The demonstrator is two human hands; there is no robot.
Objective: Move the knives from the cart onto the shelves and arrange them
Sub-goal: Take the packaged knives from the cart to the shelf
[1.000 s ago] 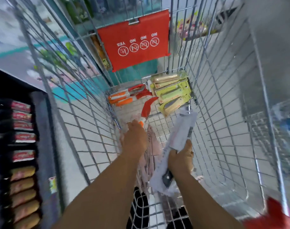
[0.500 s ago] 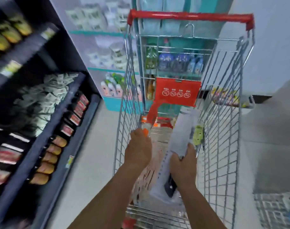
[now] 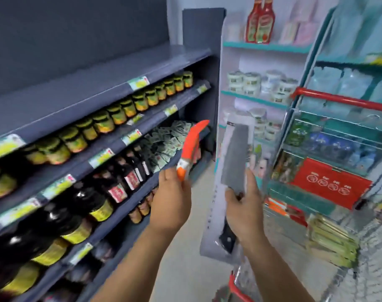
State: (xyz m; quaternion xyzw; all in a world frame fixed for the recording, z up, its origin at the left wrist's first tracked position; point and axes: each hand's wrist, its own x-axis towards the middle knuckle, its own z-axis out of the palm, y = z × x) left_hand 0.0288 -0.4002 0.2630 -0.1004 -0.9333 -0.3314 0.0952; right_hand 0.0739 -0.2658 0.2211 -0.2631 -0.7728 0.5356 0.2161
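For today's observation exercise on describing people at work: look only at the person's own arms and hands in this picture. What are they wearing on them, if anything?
Nothing that shows. The left hand and right hand are bare, with no gloves. Both forearms are uncovered as far as the bottom edge of the picture, so no sleeve or cuff is in view. No watch, bracelet or ring is visible, though the picture is somewhat blurred.

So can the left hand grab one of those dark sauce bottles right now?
Probably not yet. The left hand is already gripping the orange knife, so its fingers are full. The dark sauce bottles stand unblocked at the shelf front beside it.
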